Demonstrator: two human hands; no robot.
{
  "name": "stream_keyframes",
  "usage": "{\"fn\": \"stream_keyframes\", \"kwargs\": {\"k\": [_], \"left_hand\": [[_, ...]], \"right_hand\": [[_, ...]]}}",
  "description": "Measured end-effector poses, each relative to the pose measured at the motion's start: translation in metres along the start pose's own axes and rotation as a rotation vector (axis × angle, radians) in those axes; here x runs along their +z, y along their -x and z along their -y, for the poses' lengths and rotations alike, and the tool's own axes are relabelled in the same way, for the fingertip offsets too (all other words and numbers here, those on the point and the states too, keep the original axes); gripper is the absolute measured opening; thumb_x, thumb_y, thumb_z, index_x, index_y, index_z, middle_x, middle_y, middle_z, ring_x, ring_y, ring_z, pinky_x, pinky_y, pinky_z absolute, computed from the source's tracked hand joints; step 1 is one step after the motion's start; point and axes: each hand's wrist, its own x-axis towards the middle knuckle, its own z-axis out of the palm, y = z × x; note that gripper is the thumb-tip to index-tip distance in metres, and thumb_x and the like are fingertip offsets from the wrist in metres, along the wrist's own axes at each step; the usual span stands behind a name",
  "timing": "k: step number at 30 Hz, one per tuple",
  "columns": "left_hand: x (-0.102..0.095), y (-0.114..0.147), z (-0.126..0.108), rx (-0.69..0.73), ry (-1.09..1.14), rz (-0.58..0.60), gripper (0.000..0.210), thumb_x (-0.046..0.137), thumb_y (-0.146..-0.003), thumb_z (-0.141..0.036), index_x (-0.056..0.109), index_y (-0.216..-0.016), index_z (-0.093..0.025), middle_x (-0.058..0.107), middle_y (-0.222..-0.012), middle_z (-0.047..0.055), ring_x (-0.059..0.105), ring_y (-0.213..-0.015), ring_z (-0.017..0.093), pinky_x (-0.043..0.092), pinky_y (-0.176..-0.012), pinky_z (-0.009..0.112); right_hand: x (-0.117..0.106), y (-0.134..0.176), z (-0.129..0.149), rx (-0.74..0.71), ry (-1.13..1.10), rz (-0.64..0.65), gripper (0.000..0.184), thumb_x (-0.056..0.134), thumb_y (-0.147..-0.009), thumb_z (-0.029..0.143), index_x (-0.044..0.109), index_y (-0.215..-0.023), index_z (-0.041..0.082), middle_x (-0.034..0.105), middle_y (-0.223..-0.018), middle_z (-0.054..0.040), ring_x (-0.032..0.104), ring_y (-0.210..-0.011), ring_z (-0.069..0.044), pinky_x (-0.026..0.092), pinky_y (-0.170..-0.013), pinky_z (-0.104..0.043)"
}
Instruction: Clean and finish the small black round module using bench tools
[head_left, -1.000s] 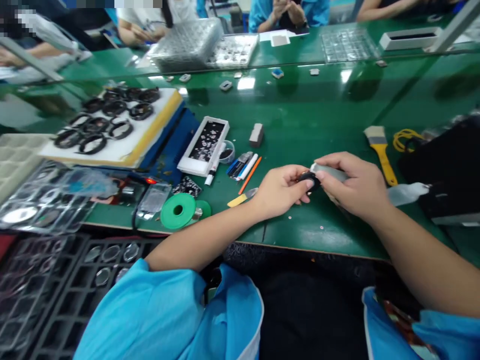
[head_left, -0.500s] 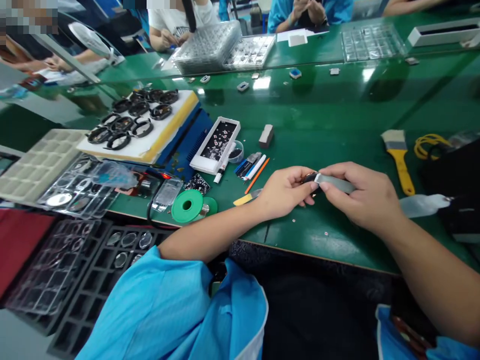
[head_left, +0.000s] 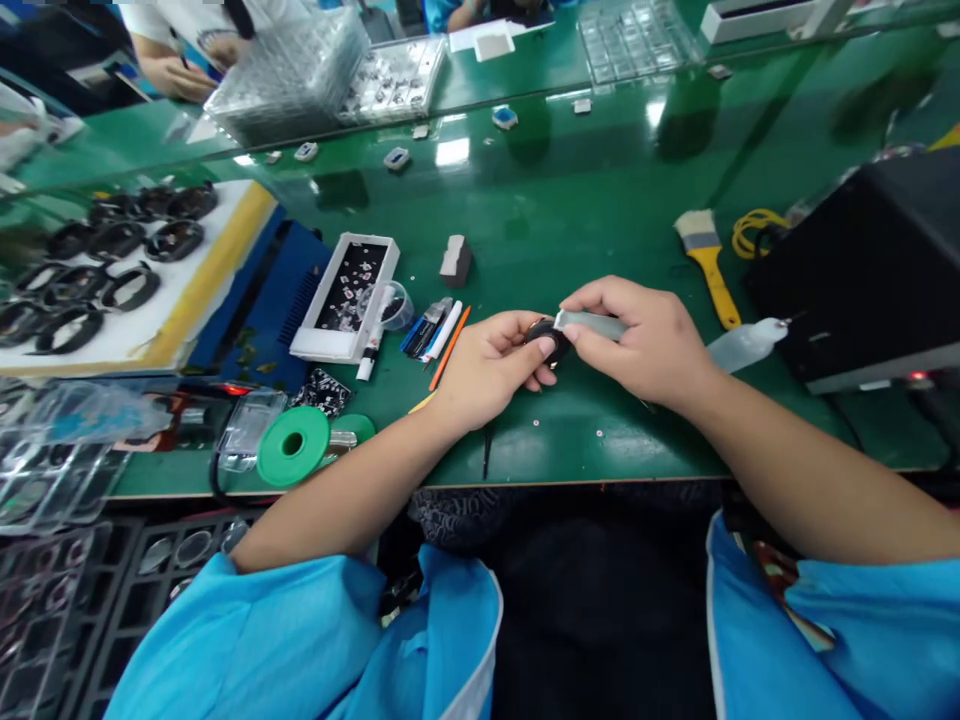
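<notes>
My left hand (head_left: 484, 370) is closed around a small round black watch case (head_left: 557, 352) with a coppery edge, pinched between thumb and fingers above the green bench. Much of the case is hidden by the fingers. In my right hand (head_left: 649, 340) is a flat grey bar-shaped tool (head_left: 600, 325), gripped between thumb and fingers. Its pale end touches or lies right against the case; I cannot tell which. Beside my left wrist lie an orange stick (head_left: 451, 345) and a white pen (head_left: 442, 332). Tiny bits are scattered on the bench below the hands.
Several black watch cases stand on a foam-topped blue box (head_left: 281, 290) at left. Nearby are a white parts tray (head_left: 330, 345), a green solder spool (head_left: 292, 447) and a grey block (head_left: 455, 262). A brush (head_left: 709, 265), a clear bottle (head_left: 746, 345) and a black box (head_left: 862, 270) stand at right.
My view has swung right, so the bench things appear further left and more of the black box shows. Both hands keep their holds, and more of the watch case's dark face is visible.
</notes>
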Motion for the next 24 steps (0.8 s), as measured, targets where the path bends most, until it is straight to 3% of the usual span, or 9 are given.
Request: {"fn": "stream_keyframes", "kwargs": {"k": [3, 7, 12, 15, 19, 24], "left_hand": [[-0.0006, -0.0002, -0.0017, -0.021, -0.001, -0.002, 0.036, 0.089, -0.09, -0.039, 0.071, -0.105, -0.012, 0.073, -0.076, 0.002, 0.072, -0.06, 0.01, 0.058, -0.055, 0.015], [-0.0015, -0.0002, -0.0018, -0.01, 0.013, -0.011, 0.034, 0.089, -0.09, -0.037, 0.073, -0.107, -0.012, 0.074, -0.079, 0.002, 0.072, -0.061, 0.011, 0.059, -0.055, 0.016], [-0.0007, 0.0011, -0.0046, -0.033, 0.026, -0.006, 0.028, 0.087, -0.092, -0.033, 0.073, -0.105, -0.012, 0.075, -0.078, 0.002, 0.071, -0.06, 0.01, 0.058, -0.055, 0.015], [0.0012, 0.0016, -0.0059, -0.049, 0.029, -0.009, 0.032, 0.089, -0.09, -0.035, 0.073, -0.106, -0.012, 0.074, -0.077, 0.002, 0.071, -0.06, 0.01, 0.058, -0.055, 0.015], [0.0031, 0.0019, -0.0047, -0.071, 0.036, -0.016, 0.039, 0.093, -0.087, -0.041, 0.073, -0.105, -0.012, 0.074, -0.077, 0.002, 0.069, -0.058, 0.01, 0.058, -0.054, 0.016], [0.0035, 0.0027, -0.0011, -0.068, 0.044, -0.035, 0.041, 0.094, -0.086, -0.043, 0.073, -0.105, -0.013, 0.075, -0.079, 0.003, 0.07, -0.059, 0.011, 0.058, -0.054, 0.017]], "right_hand": [[0.0016, -0.0006, 0.0003, -0.022, -0.015, 0.045, 0.021, 0.069, -0.092, 0.031, 0.084, -0.104, 0.022, 0.085, -0.1, -0.0018, 0.075, -0.088, -0.018, 0.058, -0.082, -0.03], [0.0031, -0.0002, 0.0013, 0.028, -0.002, -0.012, 0.023, 0.071, -0.093, 0.033, 0.085, -0.108, 0.022, 0.085, -0.102, -0.0018, 0.075, -0.086, -0.018, 0.058, -0.078, -0.029], [0.002, -0.0005, 0.0021, 0.023, 0.002, 0.008, 0.02, 0.072, -0.093, 0.03, 0.085, -0.106, 0.023, 0.085, -0.101, -0.0008, 0.074, -0.085, -0.017, 0.059, -0.078, -0.028], [0.0005, -0.0009, 0.0021, 0.049, -0.001, -0.028, 0.02, 0.073, -0.093, 0.032, 0.085, -0.107, 0.023, 0.084, -0.1, -0.001, 0.074, -0.085, -0.017, 0.058, -0.078, -0.029], [-0.0008, -0.0011, 0.0041, 0.03, -0.023, 0.053, 0.021, 0.07, -0.091, 0.03, 0.084, -0.103, 0.023, 0.084, -0.1, -0.0007, 0.074, -0.085, -0.017, 0.058, -0.079, -0.029], [-0.002, -0.001, 0.0064, 0.107, 0.018, 0.022, 0.022, 0.069, -0.093, 0.035, 0.084, -0.105, 0.024, 0.084, -0.101, -0.0015, 0.073, -0.086, -0.019, 0.059, -0.081, -0.031]]}}
